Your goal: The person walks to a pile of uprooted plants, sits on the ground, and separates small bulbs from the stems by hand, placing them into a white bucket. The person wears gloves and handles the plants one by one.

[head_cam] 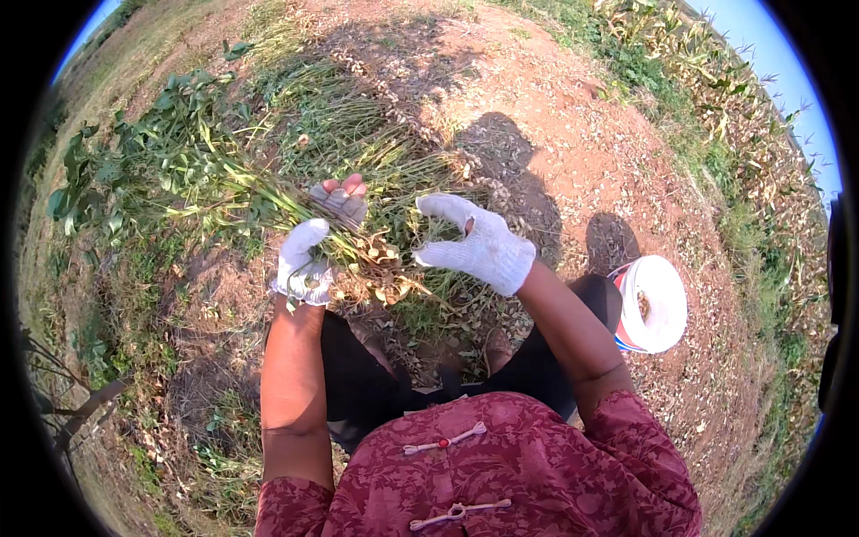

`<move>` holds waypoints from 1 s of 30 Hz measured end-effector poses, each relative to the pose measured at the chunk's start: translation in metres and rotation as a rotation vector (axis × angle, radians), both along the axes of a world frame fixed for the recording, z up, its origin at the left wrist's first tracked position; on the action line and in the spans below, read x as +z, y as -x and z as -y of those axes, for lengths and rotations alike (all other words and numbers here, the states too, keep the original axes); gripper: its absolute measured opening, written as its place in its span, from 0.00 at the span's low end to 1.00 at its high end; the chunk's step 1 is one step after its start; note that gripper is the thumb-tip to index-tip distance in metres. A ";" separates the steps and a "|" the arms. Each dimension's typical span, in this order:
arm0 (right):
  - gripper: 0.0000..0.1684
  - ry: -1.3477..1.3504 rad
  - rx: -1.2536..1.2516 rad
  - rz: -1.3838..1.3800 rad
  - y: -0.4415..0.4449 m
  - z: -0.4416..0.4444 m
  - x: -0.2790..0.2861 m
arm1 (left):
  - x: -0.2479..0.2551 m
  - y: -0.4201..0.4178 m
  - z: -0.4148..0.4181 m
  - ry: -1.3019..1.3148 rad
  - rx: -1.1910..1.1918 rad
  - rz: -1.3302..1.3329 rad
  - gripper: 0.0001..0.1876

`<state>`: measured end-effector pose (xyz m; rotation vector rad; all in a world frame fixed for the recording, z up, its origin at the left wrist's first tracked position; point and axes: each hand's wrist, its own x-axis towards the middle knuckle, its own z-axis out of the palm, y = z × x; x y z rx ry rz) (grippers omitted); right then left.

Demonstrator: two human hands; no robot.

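A bunch of uprooted peanut plants [268,194] lies across my left hand [305,258], in a white knit glove with bare fingertips. The palm is turned up under the stems and the thumb lies on the near side. Leafy tops spread away to the left. At the right end hang the roots and several peanut pods [382,272]. Just right of those pods is my right hand [476,241], also in a white glove. Its thumb and fingers are spread apart with nothing seen between them.
Pulled peanut plants [362,134] lie in a long row ahead, pods toward the right. A white bucket [671,305] with some contents stands by my right knee. Dry corn plants [731,87] line the right edge. A dark branch [90,409] shows at lower left.
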<state>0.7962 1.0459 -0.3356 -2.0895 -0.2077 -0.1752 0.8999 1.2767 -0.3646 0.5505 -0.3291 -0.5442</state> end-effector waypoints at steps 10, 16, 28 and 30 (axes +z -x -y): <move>0.38 0.029 0.010 -0.087 -0.039 -0.080 -0.019 | -0.010 -0.007 -0.007 -0.391 0.157 0.059 0.33; 0.31 0.769 -0.241 0.555 -0.042 -0.094 -0.025 | -0.017 -0.005 0.005 -0.607 0.272 -0.073 0.21; 0.27 -0.474 -0.139 -0.237 -0.053 -0.034 -0.037 | -0.016 -0.019 -0.027 -0.325 0.420 -0.249 0.15; 0.28 -0.669 -0.001 -0.433 -0.046 -0.036 -0.043 | -0.015 -0.019 -0.024 -0.337 0.410 -0.233 0.13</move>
